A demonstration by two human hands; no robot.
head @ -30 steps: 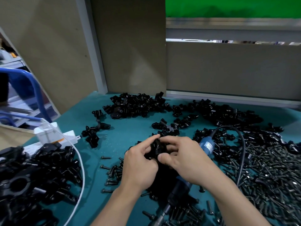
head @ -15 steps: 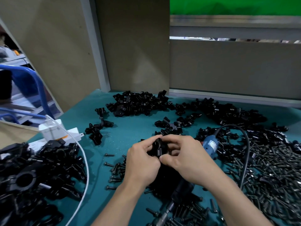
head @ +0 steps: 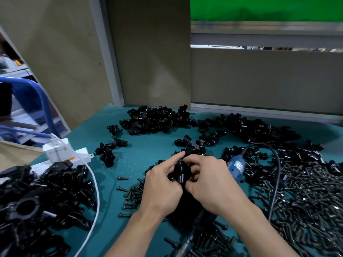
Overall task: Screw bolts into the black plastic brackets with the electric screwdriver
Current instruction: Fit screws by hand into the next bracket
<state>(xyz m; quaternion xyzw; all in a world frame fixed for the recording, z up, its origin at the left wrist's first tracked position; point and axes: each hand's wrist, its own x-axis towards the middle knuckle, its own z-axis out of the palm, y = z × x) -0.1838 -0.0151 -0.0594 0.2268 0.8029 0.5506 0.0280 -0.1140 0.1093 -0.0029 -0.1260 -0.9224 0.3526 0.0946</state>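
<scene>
bracket [head: 181, 175] sits at frame centre, just above the teal mat [head: 148, 151], pinched from both sides. left hand [head: 161, 190] has thumb and curled fingers on it with the forefinger pointing free, and right hand [head: 209, 182] wraps closely round its other side. likely they are lining up its halves or seating a bolt by hand before driving; whether one is in it i cannot tell. electric screwdriver [head: 236, 168] lies unheld under the right wrist, handy. bolts [head: 306, 191] heap at right, loose brackets [head: 157, 119] above, bigger clamps [head: 37, 201] lower left — all walled by beige partition boards [head: 148, 52], with a green panel [head: 259, 8] upper right.
</scene>
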